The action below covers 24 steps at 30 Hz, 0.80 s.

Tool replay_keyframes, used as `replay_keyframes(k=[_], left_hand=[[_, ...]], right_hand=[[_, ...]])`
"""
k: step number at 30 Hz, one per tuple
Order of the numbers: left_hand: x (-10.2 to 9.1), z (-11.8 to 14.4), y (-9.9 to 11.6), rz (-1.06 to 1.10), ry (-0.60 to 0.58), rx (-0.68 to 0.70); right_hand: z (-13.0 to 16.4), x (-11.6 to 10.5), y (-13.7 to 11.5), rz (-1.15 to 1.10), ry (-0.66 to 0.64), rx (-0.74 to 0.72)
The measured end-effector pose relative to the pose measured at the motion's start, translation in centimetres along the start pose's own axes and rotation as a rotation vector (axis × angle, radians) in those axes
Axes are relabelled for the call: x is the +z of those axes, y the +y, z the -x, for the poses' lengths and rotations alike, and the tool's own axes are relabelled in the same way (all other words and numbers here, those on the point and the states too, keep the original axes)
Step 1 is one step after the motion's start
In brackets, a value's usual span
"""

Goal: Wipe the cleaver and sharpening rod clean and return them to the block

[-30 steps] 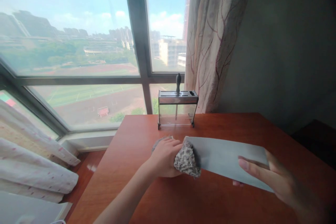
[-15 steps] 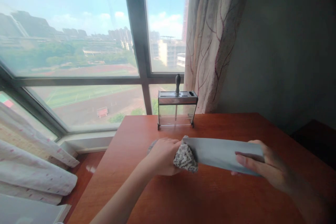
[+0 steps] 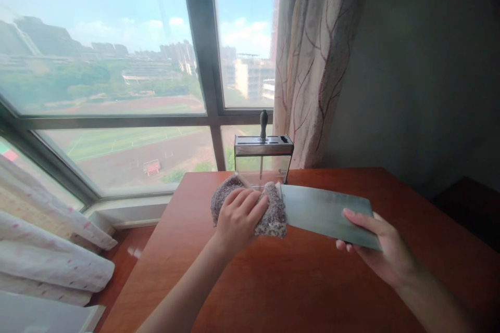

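My left hand (image 3: 238,218) grips a speckled grey cloth (image 3: 269,216) and presses it against the far end of a broad steel cleaver blade (image 3: 320,213). My right hand (image 3: 380,252) holds the cleaver at its near end, with the fingers laid over the flat of the blade; the handle is hidden under the hand. Both hands hover above the reddish wooden table (image 3: 297,286). Just behind the cloth stands a clear knife holder (image 3: 262,161) with a metal top and one dark-handled tool (image 3: 264,124) stuck in it.
A large window (image 3: 117,78) runs behind the table and a patterned curtain (image 3: 312,62) hangs at the right of it. White cloth-covered bedding (image 3: 47,250) lies low on the left. A dark wall closes the right side.
Both hands have lifted the cleaver and cloth up and away toward the knife holder. The cloth has opened out more over the blade's end, and the blade looks shorter in view.
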<state>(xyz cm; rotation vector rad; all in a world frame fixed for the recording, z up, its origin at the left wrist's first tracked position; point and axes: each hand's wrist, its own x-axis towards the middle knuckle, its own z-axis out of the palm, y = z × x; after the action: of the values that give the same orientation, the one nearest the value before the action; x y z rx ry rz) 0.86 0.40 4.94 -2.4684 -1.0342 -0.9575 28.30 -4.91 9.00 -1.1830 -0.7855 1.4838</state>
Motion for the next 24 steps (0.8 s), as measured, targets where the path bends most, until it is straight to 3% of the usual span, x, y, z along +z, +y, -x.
replay_keyframes(k=[6,14,16,20,24], left_hand=[[-0.8,-0.9,-0.4,0.089,-0.322,-0.098],[-1.4,-2.2,-0.3,0.231,-0.566,-0.060],[-1.6,-2.2,-0.4,0.262,-0.604,-0.063],[-2.0,-2.3,-0.6,0.316,-0.582,-0.099],[-2.2,-1.9,-1.5,0.574,-0.562,-0.158]], right_hand=[[1.4,0.4,-0.7,0.345,-0.105,-0.129],[2.8,-1.5,-0.8,0.809,0.035,-0.409],[2.8,-1.4,-0.9,0.793,0.065,-0.406],[2.2,-0.8,-1.6,0.526,0.135,-0.300],[1.7,-0.7,-1.8,0.400,0.096,-0.224]])
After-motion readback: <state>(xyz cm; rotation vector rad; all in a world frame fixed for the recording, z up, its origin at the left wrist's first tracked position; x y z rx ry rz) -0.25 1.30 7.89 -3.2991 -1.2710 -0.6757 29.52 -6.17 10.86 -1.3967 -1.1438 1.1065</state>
